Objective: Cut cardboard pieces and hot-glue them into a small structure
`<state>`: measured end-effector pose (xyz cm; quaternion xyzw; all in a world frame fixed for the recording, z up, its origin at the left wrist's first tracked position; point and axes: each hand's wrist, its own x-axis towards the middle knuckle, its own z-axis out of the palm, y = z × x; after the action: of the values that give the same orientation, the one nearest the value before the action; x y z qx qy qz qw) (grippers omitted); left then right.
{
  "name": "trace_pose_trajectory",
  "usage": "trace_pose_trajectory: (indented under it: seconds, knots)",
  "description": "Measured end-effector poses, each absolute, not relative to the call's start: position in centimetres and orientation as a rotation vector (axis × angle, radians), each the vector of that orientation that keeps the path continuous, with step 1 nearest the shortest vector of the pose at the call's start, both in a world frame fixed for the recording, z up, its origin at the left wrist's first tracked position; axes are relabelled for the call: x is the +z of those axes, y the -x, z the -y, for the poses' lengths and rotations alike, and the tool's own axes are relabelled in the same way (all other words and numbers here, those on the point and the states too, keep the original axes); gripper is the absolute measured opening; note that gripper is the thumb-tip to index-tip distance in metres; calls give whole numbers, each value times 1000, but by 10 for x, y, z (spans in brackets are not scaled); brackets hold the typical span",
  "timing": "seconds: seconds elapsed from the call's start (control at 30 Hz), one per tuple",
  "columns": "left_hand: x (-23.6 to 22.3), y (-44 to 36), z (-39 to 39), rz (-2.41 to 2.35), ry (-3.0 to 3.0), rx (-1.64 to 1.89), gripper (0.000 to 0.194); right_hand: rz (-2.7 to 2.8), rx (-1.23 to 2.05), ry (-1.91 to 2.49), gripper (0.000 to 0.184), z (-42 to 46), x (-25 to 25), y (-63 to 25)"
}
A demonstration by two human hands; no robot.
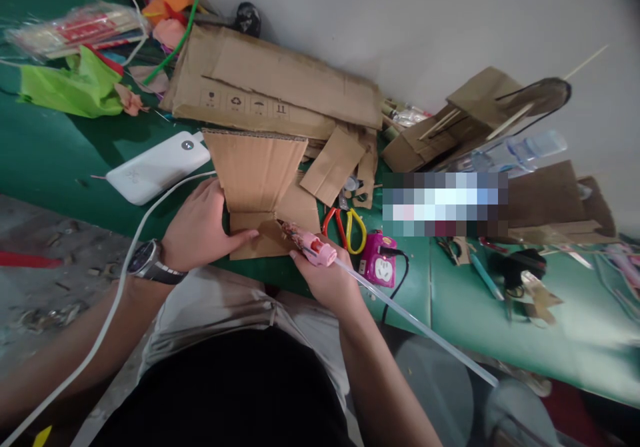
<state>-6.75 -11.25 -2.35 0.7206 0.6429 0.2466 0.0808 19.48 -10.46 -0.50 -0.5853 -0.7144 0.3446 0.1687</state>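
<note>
My right hand (327, 277) is wrapped round a pink hot glue gun (320, 252) with a long clear glue stick (425, 330) trailing from its back. The gun's nozzle points at the crease of a folded cardboard piece (257, 174), where an upright panel meets a flat base (255, 244). My left hand (200, 220) rests at the left side of this cardboard, thumb stretched over the base and the other fingers partly hidden behind the upright panel. A watch sits on my left wrist.
A white power bank (157, 167) with a cable lies left. Stacked cardboard (285, 87) stands behind. Red-and-yellow-handled scissors or pliers (345, 228) and a magenta power socket (379, 260) lie right. Farther right are a cardboard model (465, 117) and a plastic bottle (520, 152).
</note>
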Motion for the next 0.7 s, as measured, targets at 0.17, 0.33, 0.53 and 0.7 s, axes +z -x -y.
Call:
trace_pose_trajectory:
  seconds: [0.17, 0.33, 0.53, 0.7]
  knots:
    - [-24, 68, 113, -1926, -2155, 739, 76, 2022, 998, 1676, 23, 105, -3, -194]
    - [-25, 68, 113, -1911, -2133, 766, 76, 2016, 1010, 1668, 25, 106, -2, -195]
    - [-25, 68, 113, -1908, -2124, 778, 75, 2003, 1039, 1638, 26, 108, -4, -197]
    - [-25, 68, 113, -1905, -2142, 774, 76, 1995, 1032, 1657, 24, 108, -5, -197]
